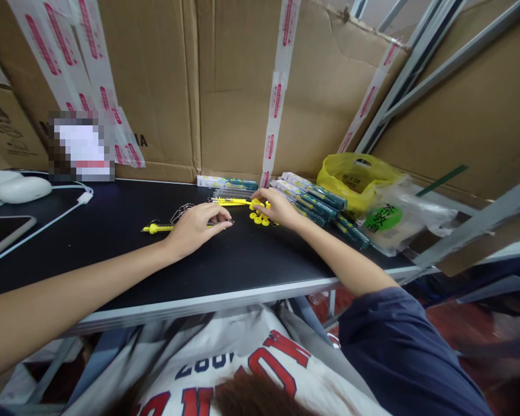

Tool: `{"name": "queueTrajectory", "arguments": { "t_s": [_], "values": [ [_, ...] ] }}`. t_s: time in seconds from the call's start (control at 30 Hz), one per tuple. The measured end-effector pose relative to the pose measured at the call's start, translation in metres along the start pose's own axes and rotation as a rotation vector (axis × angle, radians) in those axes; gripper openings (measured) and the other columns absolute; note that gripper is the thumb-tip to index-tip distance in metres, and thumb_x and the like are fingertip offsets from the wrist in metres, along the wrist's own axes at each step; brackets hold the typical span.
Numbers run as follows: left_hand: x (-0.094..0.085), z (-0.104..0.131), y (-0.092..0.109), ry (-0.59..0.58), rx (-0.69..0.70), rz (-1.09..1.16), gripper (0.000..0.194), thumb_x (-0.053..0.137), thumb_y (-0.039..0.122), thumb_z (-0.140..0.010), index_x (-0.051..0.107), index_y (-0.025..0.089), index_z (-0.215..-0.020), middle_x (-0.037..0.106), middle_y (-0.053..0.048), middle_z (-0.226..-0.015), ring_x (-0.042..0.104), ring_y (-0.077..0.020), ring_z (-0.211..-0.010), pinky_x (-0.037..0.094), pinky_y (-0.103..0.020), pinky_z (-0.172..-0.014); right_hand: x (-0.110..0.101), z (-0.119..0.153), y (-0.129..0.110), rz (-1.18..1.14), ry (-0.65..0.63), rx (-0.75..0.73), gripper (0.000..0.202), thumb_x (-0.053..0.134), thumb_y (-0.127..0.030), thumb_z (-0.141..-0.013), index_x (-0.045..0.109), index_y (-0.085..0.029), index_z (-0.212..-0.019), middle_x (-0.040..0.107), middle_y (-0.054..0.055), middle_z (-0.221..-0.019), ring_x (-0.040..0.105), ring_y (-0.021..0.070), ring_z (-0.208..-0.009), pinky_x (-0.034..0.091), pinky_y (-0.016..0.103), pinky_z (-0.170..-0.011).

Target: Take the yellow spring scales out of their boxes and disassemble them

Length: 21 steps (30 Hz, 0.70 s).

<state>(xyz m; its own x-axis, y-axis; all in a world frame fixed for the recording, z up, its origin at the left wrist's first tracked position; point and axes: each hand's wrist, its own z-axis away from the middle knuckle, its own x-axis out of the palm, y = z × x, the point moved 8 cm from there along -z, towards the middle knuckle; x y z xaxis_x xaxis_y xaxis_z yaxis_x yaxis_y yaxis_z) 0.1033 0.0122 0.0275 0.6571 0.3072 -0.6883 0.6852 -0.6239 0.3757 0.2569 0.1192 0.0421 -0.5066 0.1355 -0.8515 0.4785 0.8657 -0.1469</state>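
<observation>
My left hand [195, 228] is closed around a pen-like tool [158, 229] with a yellow end and a dark slim barrel. The yellow end points left, and a small dark coil shows by the fingertips. My right hand [275, 207] reaches into a little heap of yellow round parts [259, 218], its fingers curled and pinched at the heap; the fingertips are partly hidden. Between the hands and farther back lie slim yellow pen-like pieces [230, 201]. Thin metal wire loops [182, 211] lie behind my left hand.
Printed narrow boxes [312, 199] are stacked right of my right hand, with another box [227, 182] at the back. A yellow plastic bag [351, 179] and a clear bag [390, 225] stand at right. White cable [47, 222] and a phone-like device [4, 234] lie left. Cardboard [234, 86] walls the back.
</observation>
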Motion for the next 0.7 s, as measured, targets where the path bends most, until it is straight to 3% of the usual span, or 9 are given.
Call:
{"name": "queueTrajectory", "arguments": {
  "t_s": [0.2,0.43,0.57,0.7],
  "values": [
    [0.0,0.0,0.002,0.001,0.004,-0.006,0.021,0.056,0.038,-0.089,0.064,0.018,-0.089,0.064,-0.002,-0.083,0.058,-0.0163,-0.075,0.044,-0.03,-0.073,0.028,-0.005,-0.003,0.299,-0.097,-0.041,0.019,0.052,-0.025,-0.089,0.063,-0.016,-0.102,0.067,0.01,-0.099,0.051,0.0236,-0.093,0.036,0.033,-0.081],
    [0.0,-0.001,0.002,-0.009,-0.005,-0.001,0.024,0.055,0.04,-0.089,0.065,0.018,-0.09,0.065,-0.002,-0.082,0.059,-0.0166,-0.075,0.045,-0.03,-0.073,0.024,-0.003,0.001,0.307,-0.104,0.016,0.02,0.053,-0.024,-0.088,0.062,-0.016,-0.103,0.066,0.012,-0.103,0.052,0.0257,-0.097,0.036,0.036,-0.082],
    [0.0,-0.001,-0.001,-0.003,-0.046,0.059,0.024,0.056,0.041,-0.088,0.067,0.019,-0.089,0.066,-0.002,-0.082,0.059,-0.0164,-0.074,0.046,-0.029,-0.073,0.004,0.002,-0.039,0.047,0.01,-0.13,0.021,0.053,-0.029,-0.089,0.06,-0.018,-0.105,0.065,0.01,-0.104,0.054,0.023,-0.098,0.04,0.037,-0.087],
    [0.0,-0.002,-0.003,0.01,-0.067,0.097,0.025,0.057,0.042,-0.087,0.067,0.019,-0.087,0.068,-0.002,-0.085,0.061,-0.0169,-0.077,0.047,-0.029,-0.074,0.001,0.012,-0.089,-0.17,-0.044,-0.297,0.021,0.056,-0.03,-0.088,0.058,-0.021,-0.106,0.066,0.007,-0.1,0.056,0.0208,-0.094,0.043,0.037,-0.086]
  ]
}}
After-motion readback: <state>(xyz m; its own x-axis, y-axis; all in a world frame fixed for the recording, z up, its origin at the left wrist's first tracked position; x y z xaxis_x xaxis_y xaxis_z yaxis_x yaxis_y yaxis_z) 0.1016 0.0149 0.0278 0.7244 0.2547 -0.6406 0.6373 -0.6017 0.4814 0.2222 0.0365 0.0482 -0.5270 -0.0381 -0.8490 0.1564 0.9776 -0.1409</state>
